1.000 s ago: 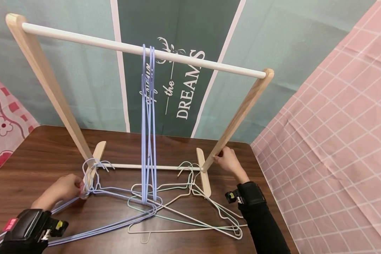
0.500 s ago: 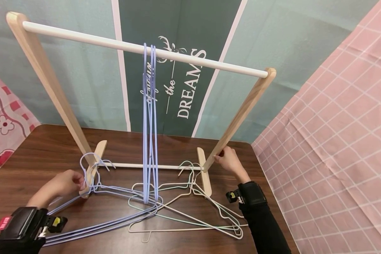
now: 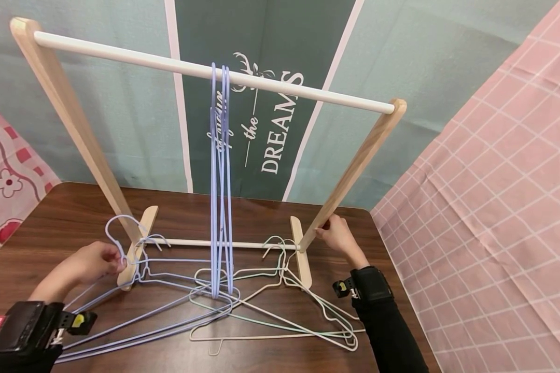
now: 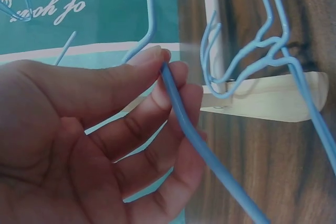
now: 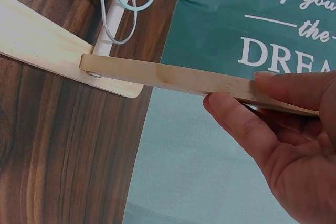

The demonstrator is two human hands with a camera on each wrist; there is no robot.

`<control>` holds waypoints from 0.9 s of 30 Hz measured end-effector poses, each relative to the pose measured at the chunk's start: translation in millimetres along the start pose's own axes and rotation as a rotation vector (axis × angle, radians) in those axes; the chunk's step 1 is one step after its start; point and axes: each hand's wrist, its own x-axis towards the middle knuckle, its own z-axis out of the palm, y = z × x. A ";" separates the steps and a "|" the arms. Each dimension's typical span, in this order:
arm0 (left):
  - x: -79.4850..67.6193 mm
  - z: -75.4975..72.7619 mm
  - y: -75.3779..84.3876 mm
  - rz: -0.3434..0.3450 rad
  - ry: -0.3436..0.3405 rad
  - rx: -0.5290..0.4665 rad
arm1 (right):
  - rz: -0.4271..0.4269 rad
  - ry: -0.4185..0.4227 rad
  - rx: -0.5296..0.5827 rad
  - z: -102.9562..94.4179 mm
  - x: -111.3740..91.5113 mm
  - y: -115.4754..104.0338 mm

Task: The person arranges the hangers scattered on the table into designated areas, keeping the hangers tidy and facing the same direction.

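My left hand (image 3: 91, 264) pinches a blue hanger (image 4: 193, 137) near its neck, between thumb and fingers. The hanger's hook (image 3: 108, 228) rises above that hand, in front of the rack's left foot. Other blue hangers (image 3: 186, 324) lie on the table below it. At the far side, my right hand (image 3: 339, 238) grips the lower part of the wooden right post (image 3: 357, 171). The right wrist view shows the thumb on one side of this post and fingers on the other. Several blue hangers (image 3: 213, 207) hang from the white top rail (image 3: 135, 59).
White and pale green hangers (image 3: 270, 339) lie tangled on the brown table (image 3: 168, 357), their hooks by the right foot (image 3: 303, 272). A white lower bar (image 3: 182, 242) joins the rack's feet. Printed cloth (image 3: 270, 31) backs the table, and pink checked cloth (image 3: 494, 207) stands at right.
My left hand has moved left and slightly up, raising one blue hanger apart from the others on the table. The right hand stays on the post.
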 end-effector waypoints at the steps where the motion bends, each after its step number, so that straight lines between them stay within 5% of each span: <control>1: 0.2 -0.7 1.2 -0.006 -0.008 -0.028 | -0.004 0.000 -0.002 0.1 -0.1 0.3; 20: 8.9 -4.5 19.0 -0.029 -0.108 -0.341 | -0.008 0.001 -0.008 0.1 1.3 1.1; 27: 12.7 -5.1 26.0 -0.039 -0.091 -0.342 | -0.008 -0.008 -0.003 -0.4 1.0 0.9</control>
